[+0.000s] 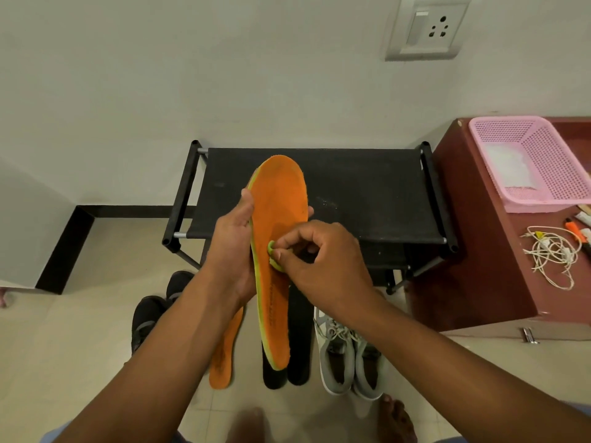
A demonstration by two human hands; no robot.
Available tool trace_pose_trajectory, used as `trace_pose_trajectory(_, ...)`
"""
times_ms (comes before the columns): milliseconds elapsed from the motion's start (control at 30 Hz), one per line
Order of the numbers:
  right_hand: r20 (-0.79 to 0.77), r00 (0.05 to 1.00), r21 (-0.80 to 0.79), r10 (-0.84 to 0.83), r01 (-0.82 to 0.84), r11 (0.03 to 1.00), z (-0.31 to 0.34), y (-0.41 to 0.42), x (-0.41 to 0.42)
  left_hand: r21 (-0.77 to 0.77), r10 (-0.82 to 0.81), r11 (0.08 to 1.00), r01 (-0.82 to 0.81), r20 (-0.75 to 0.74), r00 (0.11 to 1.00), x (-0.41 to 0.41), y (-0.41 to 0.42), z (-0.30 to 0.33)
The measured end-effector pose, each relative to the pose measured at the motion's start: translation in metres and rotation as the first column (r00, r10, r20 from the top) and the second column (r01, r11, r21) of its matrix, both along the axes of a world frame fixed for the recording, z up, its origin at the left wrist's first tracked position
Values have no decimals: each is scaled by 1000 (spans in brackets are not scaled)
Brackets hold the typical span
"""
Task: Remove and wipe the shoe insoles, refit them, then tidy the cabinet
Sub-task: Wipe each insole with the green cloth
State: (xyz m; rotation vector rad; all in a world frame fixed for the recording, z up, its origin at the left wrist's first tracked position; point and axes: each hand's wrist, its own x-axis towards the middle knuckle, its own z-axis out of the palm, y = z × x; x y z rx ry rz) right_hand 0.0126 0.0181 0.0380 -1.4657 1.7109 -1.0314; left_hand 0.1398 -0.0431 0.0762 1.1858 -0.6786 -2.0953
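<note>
Two hands work on one orange insole (277,251) in the single head view, held up over the front edge of the black shoe rack (351,193). Our left hand (235,251) grips the insole along its left side, thumb at the rim and fingertips showing past the right edge. Our right hand (323,260) has its fingers curled, pinching a small green cloth (271,254) against the insole's orange face near mid-length.

On the floor (80,346) below lie a second orange insole (224,353) and two black insoles (299,346), side by side. A pair of grey sneakers (348,353) stands just to their right and a pair of black shoes (150,314) to their left. A pink basket (543,148) and a coiled white cable (553,254) sit on the brown cabinet (473,266) at the right.

We judge the insole light, thin and flexible foam, apt to bow under pressure. It is best held around the waist, as now, with the palm backing the spot being rubbed.
</note>
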Motion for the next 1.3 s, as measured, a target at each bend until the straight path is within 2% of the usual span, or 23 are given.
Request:
trace_pose_trajectory(100,-263,957,-153,-125,86,984,1,-3,-5,-20,-56,998,57,32,998,-8,10,0)
trace_pose_trajectory(167,-328,919,-233,-218,145,962,1,-10,-12,-40,-123,991,125,51,991,-15,20,-3)
trace_pose_trajectory(333,-32,944,-149,-329,321,935,-7,-29,-42,-76,-168,982,174,76,983,-27,31,-11)
trace_pose_trajectory(500,42,956,-119,-292,294,948,-5,-26,-37,-65,-119,990,123,58,991,-28,31,-11)
trace_pose_trajectory(700,-92,995,-142,-29,16,990,2,0,7,-1,88,996,-88,-2,996,-11,18,-12)
trace_pose_trajectory(800,-190,982,-167,-10,-22,986,2,0,8,-14,101,995,-100,21,995,-9,16,-16)
trace_pose_trajectory(933,-310,941,-212,-133,68,975,3,-8,-6,3,13,1000,-13,-4,1000,-20,25,-17)
trace_pose_trajectory(1000,-287,927,-207,-240,185,961,4,-15,-20,4,-47,999,47,-12,999,-27,34,-22)
trace_pose_trajectory(1133,-250,879,-212,-406,360,909,3,-28,-50,-72,-101,992,106,71,992,-37,46,-26)
trace_pose_trajectory(1233,-206,891,-218,-404,361,907,3,-28,-49,-102,-99,989,107,80,992,-37,46,-23)
trace_pose_trajectory(1300,-226,909,-209,-349,304,929,4,-24,-37,-78,-47,996,52,61,997,-33,41,-17)
